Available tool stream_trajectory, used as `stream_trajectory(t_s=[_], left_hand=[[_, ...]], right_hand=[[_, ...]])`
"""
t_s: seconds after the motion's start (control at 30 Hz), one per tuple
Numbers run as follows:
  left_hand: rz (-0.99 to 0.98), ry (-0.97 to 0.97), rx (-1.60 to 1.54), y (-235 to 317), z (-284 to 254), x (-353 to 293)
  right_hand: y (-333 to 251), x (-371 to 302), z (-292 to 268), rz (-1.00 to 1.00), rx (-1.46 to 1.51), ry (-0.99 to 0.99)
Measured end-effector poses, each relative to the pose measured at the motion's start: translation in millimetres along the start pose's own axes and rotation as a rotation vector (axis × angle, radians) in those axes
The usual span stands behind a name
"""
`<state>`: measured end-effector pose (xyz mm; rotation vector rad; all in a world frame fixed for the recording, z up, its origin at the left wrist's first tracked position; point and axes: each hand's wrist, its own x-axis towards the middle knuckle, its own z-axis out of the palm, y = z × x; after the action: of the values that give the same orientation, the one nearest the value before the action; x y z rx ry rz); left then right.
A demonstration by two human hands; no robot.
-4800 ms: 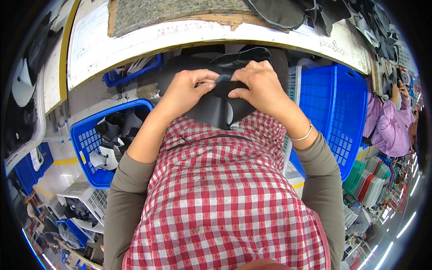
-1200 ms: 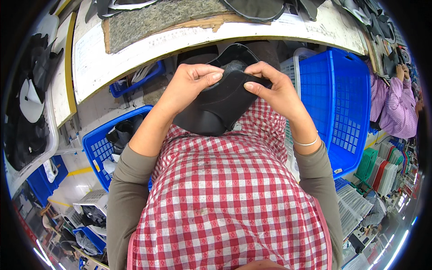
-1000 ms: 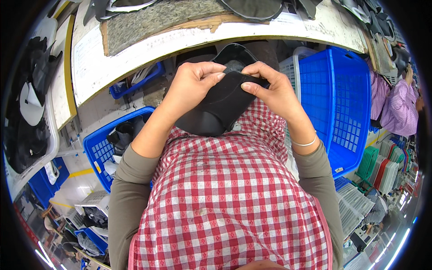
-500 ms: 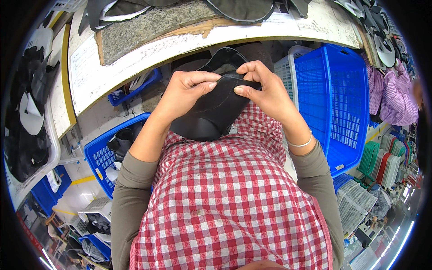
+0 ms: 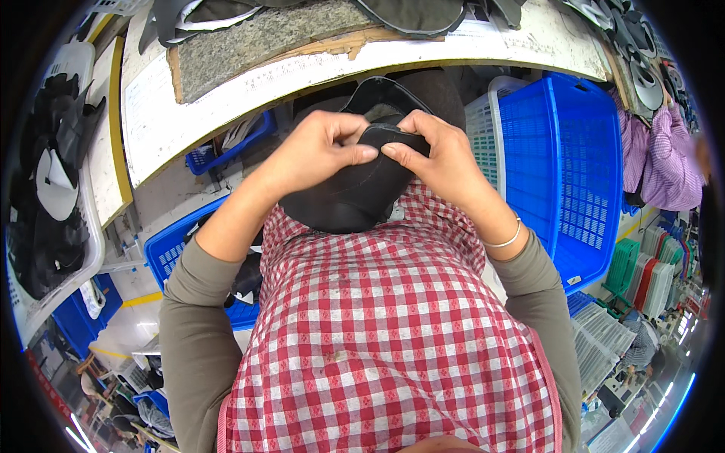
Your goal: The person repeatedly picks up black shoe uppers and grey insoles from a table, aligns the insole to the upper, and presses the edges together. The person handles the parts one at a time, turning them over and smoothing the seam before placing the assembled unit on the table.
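Both hands hold one black cap piece point(image 5: 355, 189) just above the red-checked apron point(image 5: 385, 332), a little above the picture's middle. The left hand point(image 5: 313, 155) grips it from 10 o'clock and the right hand point(image 5: 442, 162) from 2 o'clock, the fingers point(image 5: 362, 153) of both closed on its folded upper edge, thumbs nearly meeting. The curved white edge of the worktop point(image 5: 249, 87) runs just beyond the knuckles at 12 o'clock, leaving only a narrow gap between hands and worktop; a grey mat point(image 5: 264, 38) lies on it. At 3 o'clock a tall blue crate point(image 5: 566, 166) stands close beside the right wrist, which wears one thin bracelet point(image 5: 506, 240). At 8 o'clock a second blue crate point(image 5: 177, 249) holding dark pieces sits under the left forearm, and a smaller blue tray point(image 5: 226, 151) is at 10 o'clock under the worktop. At 9 o'clock a white bin point(image 5: 53, 189) carries black and white cap parts. At 2 o'clock, far out, another person's purple sleeve point(image 5: 668, 170) shows.
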<state>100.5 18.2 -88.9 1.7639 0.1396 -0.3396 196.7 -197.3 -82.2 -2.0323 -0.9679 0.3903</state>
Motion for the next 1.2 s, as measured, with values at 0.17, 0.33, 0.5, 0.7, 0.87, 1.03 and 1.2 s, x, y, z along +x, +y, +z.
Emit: stream_trajectory(t_s=[0.17, 0.33, 0.5, 0.7, 0.87, 1.03, 1.2], left_hand=[[0.08, -0.123, -0.099, 24, -19, 23], [-0.108, -0.251, -0.078, 42, -32, 41], [-0.014, -0.383, 0.08, 43, -39, 46], [-0.128, -0.361, -0.086, 36, -34, 39], [-0.093, -0.303, -0.015, 40, -35, 30], [-0.007, -0.273, 0.212, 59, -32, 21], [0.529, 0.106, 1.07, 47, 3, 17]], right_hand=[[-1, 3, -7, 0.005, 0.006, -0.055], [-2, 4, -7, 0.063, 0.077, -0.078], [3, 4, -7, 0.058, 0.099, -0.077], [6, 3, 0, -0.061, 0.007, -0.027], [6, 6, 1, -0.045, 0.058, -0.027], [13, 6, 9, -0.11, 0.033, 0.047], [24, 8, 11, -0.09, 0.125, 0.04]])
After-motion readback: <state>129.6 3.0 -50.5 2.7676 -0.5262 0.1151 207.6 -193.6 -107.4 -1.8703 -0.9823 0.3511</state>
